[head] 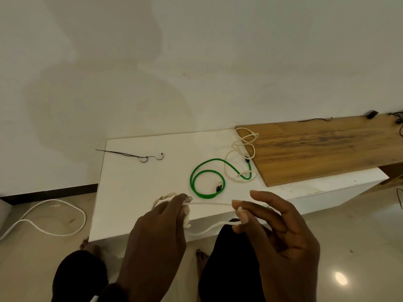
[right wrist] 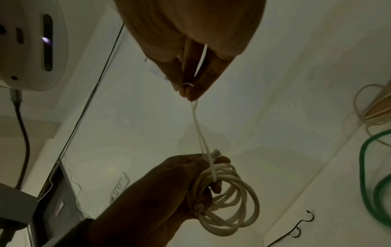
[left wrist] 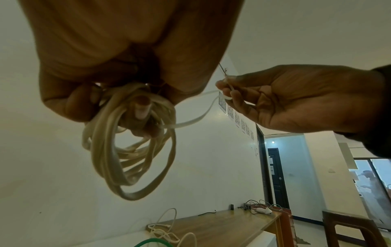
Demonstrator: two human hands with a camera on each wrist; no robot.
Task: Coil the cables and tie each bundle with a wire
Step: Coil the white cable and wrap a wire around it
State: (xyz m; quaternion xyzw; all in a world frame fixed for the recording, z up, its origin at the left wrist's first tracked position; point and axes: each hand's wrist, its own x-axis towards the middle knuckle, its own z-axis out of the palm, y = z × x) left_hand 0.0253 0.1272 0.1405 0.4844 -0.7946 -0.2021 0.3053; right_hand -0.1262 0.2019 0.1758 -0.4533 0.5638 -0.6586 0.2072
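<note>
My left hand [head: 172,205] grips a coiled white cable [right wrist: 228,200] with a clear plug [head: 188,199] sticking up by the fingertips. The coil [left wrist: 131,138] hangs in several loops below that hand. My right hand [head: 239,211] pinches a thin white tie strip [head: 211,203] between thumb and forefinger; the strip [right wrist: 198,130] runs taut from the coil to that pinch [right wrist: 188,90]. A green cable [head: 207,179] lies loosely looped on the white table [head: 135,188]. A cream cable [head: 242,153] sprawls beyond it. A dark tie wire [head: 135,154] lies at the table's far left.
A wooden board [head: 322,147] overlaps the table's right end, with dark wires and a small black item [head: 371,114] at its far end. A white cord [head: 43,216] loops on the floor at left. The wall stands right behind the table. My knees are below the hands.
</note>
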